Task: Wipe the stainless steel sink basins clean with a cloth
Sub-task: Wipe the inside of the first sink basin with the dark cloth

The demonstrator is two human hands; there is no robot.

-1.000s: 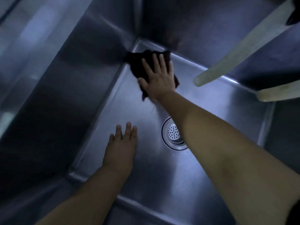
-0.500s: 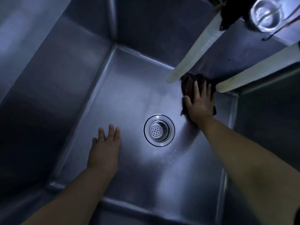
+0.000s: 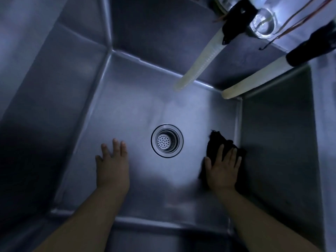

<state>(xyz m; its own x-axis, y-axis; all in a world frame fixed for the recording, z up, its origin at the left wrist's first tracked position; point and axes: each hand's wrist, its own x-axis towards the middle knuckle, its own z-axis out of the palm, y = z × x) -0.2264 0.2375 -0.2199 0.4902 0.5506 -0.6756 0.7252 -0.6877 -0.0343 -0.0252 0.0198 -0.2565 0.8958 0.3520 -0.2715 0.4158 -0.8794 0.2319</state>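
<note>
Cloth (image 3: 221,142) pressed under flat right hand (image 3: 222,171) right of drain strainer (image 3: 167,140); left hand (image 3: 113,163) splayed, empty; likely missed corner seams.

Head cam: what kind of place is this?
Probably a commercial or utility kitchen wash station, though that is a guess. It shows a deep stainless steel sink basin with a perforated drain strainer, and two pale hoses hanging in from above. The right hand presses a dark cloth on the floor.
</note>
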